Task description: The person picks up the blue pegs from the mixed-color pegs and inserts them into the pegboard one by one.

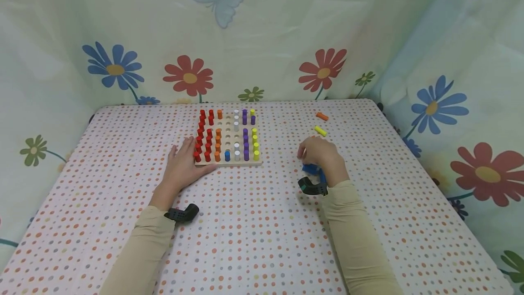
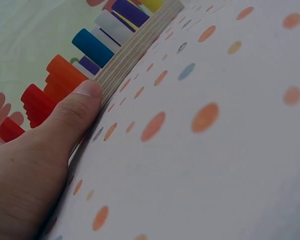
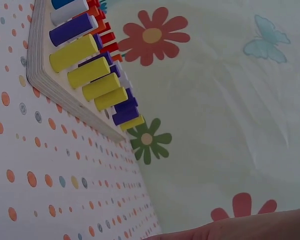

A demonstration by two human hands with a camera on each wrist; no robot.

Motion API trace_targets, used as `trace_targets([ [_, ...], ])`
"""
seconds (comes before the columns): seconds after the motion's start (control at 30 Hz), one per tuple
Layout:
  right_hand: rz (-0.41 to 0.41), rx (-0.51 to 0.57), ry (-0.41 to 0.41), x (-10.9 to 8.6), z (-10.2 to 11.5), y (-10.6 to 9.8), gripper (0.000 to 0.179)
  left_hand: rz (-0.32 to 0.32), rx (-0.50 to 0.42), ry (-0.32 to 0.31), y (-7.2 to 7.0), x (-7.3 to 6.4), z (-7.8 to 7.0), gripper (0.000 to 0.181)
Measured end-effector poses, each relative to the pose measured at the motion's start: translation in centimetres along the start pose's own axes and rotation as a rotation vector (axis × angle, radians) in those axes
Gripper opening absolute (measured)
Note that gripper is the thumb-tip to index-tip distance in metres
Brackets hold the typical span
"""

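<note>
A wooden pegboard stands left of the table's middle, with rows of red, orange, blue, white, purple and yellow pegs upright in it. My left hand rests at its near left corner, the thumb along the front edge and the fingers along the left side. In the left wrist view that thumb touches the board's edge below an orange peg. To the right, my right hand bends down over several blue pegs on the cloth. Its fingertips are partly hidden, so whether it pinches a peg is unclear.
Beyond the right hand lie a yellow peg and an orange peg. Several holes show in the board's blue column. A dotted cloth covers the table, and flowered curtains hang behind and at both sides.
</note>
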State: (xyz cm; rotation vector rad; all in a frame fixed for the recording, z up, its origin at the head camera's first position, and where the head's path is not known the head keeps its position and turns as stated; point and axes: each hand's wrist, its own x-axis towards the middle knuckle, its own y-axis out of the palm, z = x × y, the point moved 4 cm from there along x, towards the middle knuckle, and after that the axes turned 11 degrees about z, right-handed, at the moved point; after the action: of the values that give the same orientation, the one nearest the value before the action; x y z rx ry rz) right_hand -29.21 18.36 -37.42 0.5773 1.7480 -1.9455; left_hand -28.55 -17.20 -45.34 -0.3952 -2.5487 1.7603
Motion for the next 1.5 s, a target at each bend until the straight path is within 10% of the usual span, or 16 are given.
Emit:
trace_targets([
  [0.63,-0.113,0.089,-0.131,0.2,0.6,-0.5,0.023,0.001,0.003,-0.002,-0.2,0.0,-0.3,0.119],
  [1.5,-0.492,0.19,-0.297,-0.6,4.9,-1.6,0.024,-0.001,0.014,0.002,-0.2,-0.2,-0.2,0.119],
])
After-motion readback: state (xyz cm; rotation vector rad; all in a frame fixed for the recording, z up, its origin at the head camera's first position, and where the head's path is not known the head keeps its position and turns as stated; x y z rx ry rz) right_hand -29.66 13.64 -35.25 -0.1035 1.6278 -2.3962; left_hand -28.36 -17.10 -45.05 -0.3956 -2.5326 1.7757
